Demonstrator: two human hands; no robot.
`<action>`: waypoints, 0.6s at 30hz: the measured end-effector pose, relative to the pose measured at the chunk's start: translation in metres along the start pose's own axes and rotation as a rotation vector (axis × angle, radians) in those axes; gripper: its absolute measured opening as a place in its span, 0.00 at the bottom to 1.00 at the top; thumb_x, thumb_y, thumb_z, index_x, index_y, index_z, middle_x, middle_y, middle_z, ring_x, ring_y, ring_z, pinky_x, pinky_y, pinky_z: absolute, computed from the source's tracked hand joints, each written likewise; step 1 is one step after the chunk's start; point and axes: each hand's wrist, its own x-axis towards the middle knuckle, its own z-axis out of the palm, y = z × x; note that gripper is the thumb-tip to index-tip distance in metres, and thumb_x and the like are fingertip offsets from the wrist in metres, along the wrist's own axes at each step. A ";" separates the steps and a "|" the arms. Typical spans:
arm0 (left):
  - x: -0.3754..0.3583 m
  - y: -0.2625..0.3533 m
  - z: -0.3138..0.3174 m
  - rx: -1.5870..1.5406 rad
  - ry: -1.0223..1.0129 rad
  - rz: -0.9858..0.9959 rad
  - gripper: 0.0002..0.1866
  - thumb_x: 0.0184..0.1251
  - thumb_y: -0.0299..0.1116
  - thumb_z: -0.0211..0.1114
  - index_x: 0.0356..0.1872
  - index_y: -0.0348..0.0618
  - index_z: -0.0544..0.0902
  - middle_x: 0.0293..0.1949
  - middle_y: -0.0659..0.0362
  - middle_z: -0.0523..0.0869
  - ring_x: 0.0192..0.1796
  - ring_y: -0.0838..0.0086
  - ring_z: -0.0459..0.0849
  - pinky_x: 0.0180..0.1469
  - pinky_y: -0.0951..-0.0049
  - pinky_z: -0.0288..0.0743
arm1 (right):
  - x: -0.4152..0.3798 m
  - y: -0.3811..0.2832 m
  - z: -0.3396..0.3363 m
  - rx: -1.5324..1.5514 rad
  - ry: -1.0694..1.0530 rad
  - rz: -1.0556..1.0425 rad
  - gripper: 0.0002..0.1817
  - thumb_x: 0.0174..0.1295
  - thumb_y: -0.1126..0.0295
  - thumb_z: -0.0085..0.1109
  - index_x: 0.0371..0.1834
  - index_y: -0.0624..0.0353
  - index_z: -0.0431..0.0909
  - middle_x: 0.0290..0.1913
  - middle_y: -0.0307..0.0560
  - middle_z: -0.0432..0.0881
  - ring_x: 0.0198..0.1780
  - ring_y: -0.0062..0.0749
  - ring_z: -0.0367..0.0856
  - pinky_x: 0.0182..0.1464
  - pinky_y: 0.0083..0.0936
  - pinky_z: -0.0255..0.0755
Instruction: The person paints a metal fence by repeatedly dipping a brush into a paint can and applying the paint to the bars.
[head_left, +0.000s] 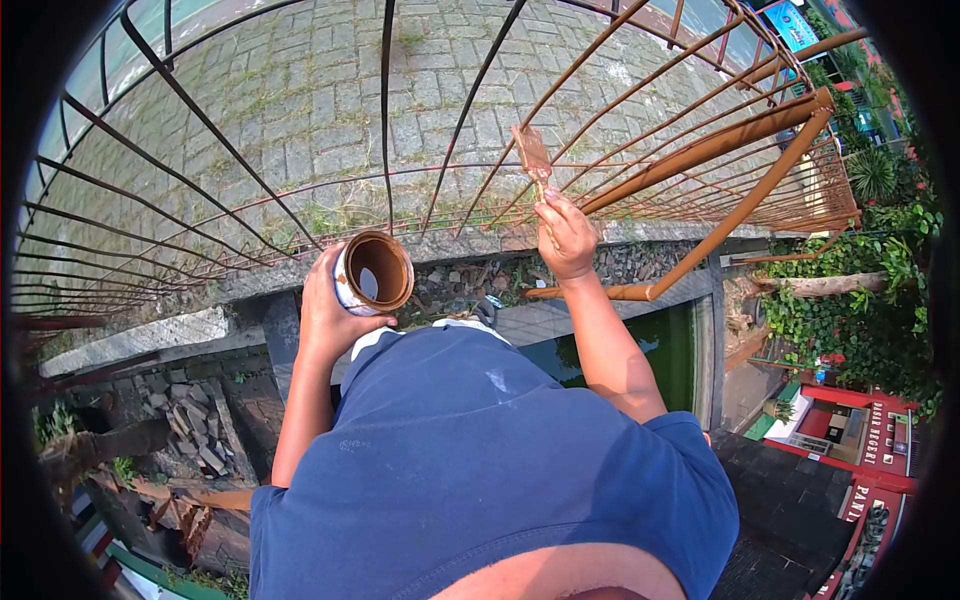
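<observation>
My left hand [322,312] is wrapped round a paint can [404,275], its inside coated brown and its mouth facing up toward me. In my right hand [567,236] is a paintbrush [533,153], gripped by the handle with the bristles pointing up and away. Brown paint covers the brush head, which overlaps a bar of the metal fence [487,88] in this view. Bars near the brush and to its right are brown, while those to the left look dark.
Beyond the fence lies grey block paving [330,110]. A thick brown pipe brace [745,195] angles out at my right. Below the fence run a concrete curb [200,328] and rubble [470,282]; green water [650,350] lies at the right. Broken stones [195,425] are heaped at lower left.
</observation>
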 end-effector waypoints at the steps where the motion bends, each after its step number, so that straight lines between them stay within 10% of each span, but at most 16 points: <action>1: 0.000 0.003 0.000 0.009 -0.003 -0.001 0.70 0.19 0.47 0.94 0.74 0.46 0.65 0.72 0.48 0.73 0.74 0.49 0.70 0.75 0.50 0.66 | -0.010 0.003 0.003 0.027 -0.084 0.019 0.12 0.51 0.82 0.70 0.39 0.56 0.88 0.44 0.46 0.89 0.50 0.40 0.91 0.48 0.33 0.86; 12: -0.003 0.005 -0.003 0.022 -0.039 0.004 0.70 0.20 0.47 0.93 0.75 0.45 0.65 0.73 0.48 0.73 0.75 0.50 0.70 0.76 0.52 0.65 | -0.021 -0.001 0.013 0.087 0.014 0.109 0.14 0.50 0.84 0.72 0.40 0.56 0.87 0.43 0.50 0.89 0.47 0.44 0.91 0.46 0.35 0.86; 18: -0.005 0.003 -0.003 -0.026 -0.007 0.007 0.69 0.18 0.45 0.94 0.74 0.44 0.66 0.71 0.48 0.74 0.73 0.50 0.72 0.75 0.53 0.67 | -0.057 0.004 0.031 0.146 0.244 0.611 0.11 0.55 0.82 0.73 0.40 0.59 0.85 0.40 0.50 0.88 0.41 0.45 0.88 0.45 0.34 0.81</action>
